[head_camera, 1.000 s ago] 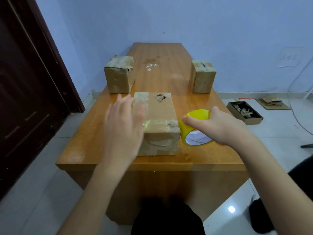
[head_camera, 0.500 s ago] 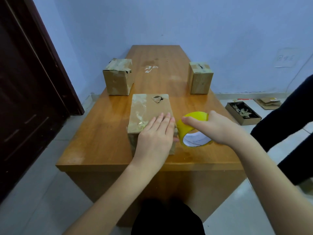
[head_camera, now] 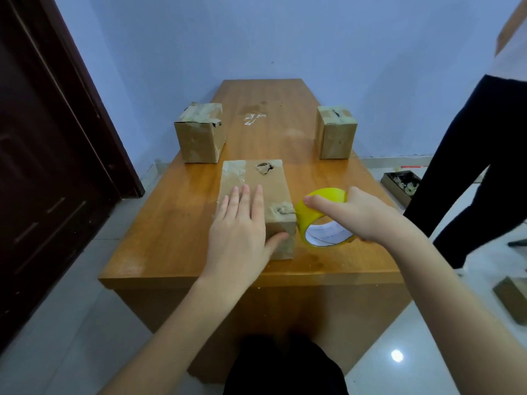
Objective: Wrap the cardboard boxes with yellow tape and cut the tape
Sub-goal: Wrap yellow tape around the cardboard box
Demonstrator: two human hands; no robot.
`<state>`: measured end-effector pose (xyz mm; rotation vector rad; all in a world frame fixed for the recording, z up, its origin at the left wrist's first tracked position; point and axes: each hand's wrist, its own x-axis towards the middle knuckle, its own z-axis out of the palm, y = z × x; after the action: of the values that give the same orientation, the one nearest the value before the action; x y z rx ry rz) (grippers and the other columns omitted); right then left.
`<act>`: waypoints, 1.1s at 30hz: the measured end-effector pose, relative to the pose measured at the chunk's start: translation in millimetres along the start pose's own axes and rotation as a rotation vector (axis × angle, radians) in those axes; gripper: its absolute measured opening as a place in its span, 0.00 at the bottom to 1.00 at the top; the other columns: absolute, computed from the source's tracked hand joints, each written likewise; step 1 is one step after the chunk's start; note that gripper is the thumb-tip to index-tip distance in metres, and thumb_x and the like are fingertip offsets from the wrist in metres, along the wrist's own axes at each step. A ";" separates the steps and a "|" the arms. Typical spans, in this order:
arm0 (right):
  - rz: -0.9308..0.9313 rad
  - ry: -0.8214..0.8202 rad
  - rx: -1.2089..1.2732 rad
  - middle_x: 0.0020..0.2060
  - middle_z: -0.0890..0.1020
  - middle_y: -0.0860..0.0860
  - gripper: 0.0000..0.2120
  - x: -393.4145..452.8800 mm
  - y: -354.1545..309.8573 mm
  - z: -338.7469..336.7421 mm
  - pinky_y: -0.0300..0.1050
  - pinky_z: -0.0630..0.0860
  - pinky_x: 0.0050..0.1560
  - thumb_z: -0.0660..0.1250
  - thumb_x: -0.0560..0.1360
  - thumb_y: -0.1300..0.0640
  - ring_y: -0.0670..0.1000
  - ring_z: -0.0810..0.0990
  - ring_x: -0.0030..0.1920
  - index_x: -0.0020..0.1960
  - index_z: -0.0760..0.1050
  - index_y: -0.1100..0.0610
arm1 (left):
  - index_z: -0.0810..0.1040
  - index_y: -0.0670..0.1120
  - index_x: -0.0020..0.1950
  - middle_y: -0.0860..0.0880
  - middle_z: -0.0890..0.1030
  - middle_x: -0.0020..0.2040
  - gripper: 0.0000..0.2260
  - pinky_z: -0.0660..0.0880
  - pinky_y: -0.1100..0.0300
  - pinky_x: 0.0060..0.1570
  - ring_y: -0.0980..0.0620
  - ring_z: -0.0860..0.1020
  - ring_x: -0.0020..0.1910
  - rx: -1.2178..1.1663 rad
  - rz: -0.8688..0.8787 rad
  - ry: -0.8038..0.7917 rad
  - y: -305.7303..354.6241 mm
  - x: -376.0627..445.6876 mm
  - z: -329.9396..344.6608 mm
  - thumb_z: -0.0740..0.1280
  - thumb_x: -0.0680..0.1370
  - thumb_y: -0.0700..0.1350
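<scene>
The left hand (head_camera: 241, 232) lies flat, fingers straight, on the near box (head_camera: 256, 195) at the table's (head_camera: 171, 240) front edge (probably to steady it), while the right hand (head_camera: 359, 218) grips the yellow tape roll (head_camera: 319, 218) just beside the box's right side, ready to pull tape across.

The left hand (head_camera: 238, 233) has slid leftward across the near box (head_camera: 256, 201), thumb now on its front.
</scene>
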<state>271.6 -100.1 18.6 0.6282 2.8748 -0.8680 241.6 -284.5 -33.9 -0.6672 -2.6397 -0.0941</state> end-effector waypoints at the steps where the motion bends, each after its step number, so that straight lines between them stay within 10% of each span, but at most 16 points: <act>1: -0.001 -0.003 -0.003 0.36 0.74 0.51 0.38 -0.5 -0.1 -0.3 0.48 0.69 0.40 0.59 0.68 0.26 0.50 0.73 0.34 0.57 0.66 0.59 | 0.52 0.40 0.77 0.38 0.61 0.74 0.41 0.54 0.48 0.72 0.40 0.60 0.74 -0.005 -0.008 0.006 -1.8 0.1 -3.5 0.57 0.75 0.66; 3: -0.006 -0.015 -0.015 0.38 0.74 0.51 0.38 -1.3 -0.8 0.0 0.49 0.72 0.43 0.59 0.68 0.26 0.51 0.74 0.37 0.59 0.66 0.59 | 0.37 0.45 0.77 0.40 0.48 0.78 0.43 0.38 0.43 0.72 0.39 0.45 0.76 0.123 -0.010 0.025 -0.7 -1.4 -11.9 0.56 0.76 0.66; 6: -0.017 -0.024 -0.016 0.41 0.74 0.50 0.39 -2.0 -2.0 1.7 0.54 0.77 0.52 0.59 0.68 0.27 0.51 0.76 0.43 0.61 0.65 0.59 | 0.40 0.45 0.77 0.40 0.43 0.78 0.41 0.33 0.34 0.67 0.36 0.40 0.75 0.352 0.143 0.044 11.1 1.0 -15.9 0.56 0.76 0.66; 10: -0.002 -0.025 0.018 0.41 0.74 0.49 0.43 -2.2 -4.0 2.0 0.55 0.78 0.52 0.59 0.67 0.26 0.50 0.77 0.41 0.65 0.64 0.60 | 0.69 0.36 0.69 0.39 0.73 0.67 0.37 0.67 0.45 0.65 0.41 0.72 0.67 0.162 0.339 0.060 8.0 15.0 6.7 0.77 0.67 0.52; 14: -0.016 -0.073 0.203 0.58 0.73 0.56 0.46 -4.1 -2.0 1.8 0.51 0.79 0.45 0.59 0.70 0.29 0.54 0.75 0.48 0.73 0.55 0.61 | 0.71 0.34 0.67 0.38 0.74 0.66 0.31 0.72 0.46 0.62 0.41 0.73 0.65 -0.017 0.362 0.140 1.1 12.8 15.5 0.76 0.68 0.46; 20: -0.256 -0.013 0.528 0.55 0.78 0.50 0.42 -9.9 9.2 -11.3 0.39 0.76 0.43 0.67 0.57 0.32 0.46 0.78 0.51 0.66 0.65 0.51 | 0.70 0.37 0.70 0.42 0.72 0.69 0.28 0.64 0.50 0.66 0.43 0.69 0.69 -0.338 0.152 0.257 -10.9 15.2 1.8 0.71 0.73 0.47; 26: -0.395 0.053 0.776 0.52 0.81 0.50 0.20 -1.6 0.3 2.5 0.42 0.78 0.49 0.70 0.72 0.46 0.43 0.81 0.47 0.61 0.72 0.49 | 0.63 0.45 0.74 0.50 0.73 0.68 0.32 0.71 0.55 0.62 0.53 0.71 0.66 -0.887 -0.120 0.235 10.5 17.7 -11.7 0.63 0.74 0.59; 29: -0.415 0.137 0.702 0.49 0.80 0.44 0.18 2.1 -9.2 8.2 0.35 0.76 0.43 0.70 0.73 0.45 0.37 0.79 0.44 0.60 0.71 0.49 | 0.63 0.44 0.74 0.48 0.72 0.69 0.30 0.70 0.56 0.62 0.53 0.70 0.67 -0.975 -0.159 0.265 19.4 9.7 2.7 0.65 0.75 0.54; 33: -0.461 0.243 0.444 0.42 0.78 0.50 0.13 6.2 -15.5 14.4 0.47 0.73 0.44 0.65 0.77 0.50 0.52 0.77 0.45 0.56 0.72 0.58 | 0.64 0.43 0.74 0.47 0.71 0.70 0.28 0.68 0.56 0.64 0.52 0.68 0.69 -1.008 -0.196 0.306 22.0 -1.1 16.4 0.66 0.76 0.50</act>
<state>259.0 -117.4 13.4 0.0815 3.1149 -1.6243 246.6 -262.8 -50.1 -0.5928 -2.2139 -1.5066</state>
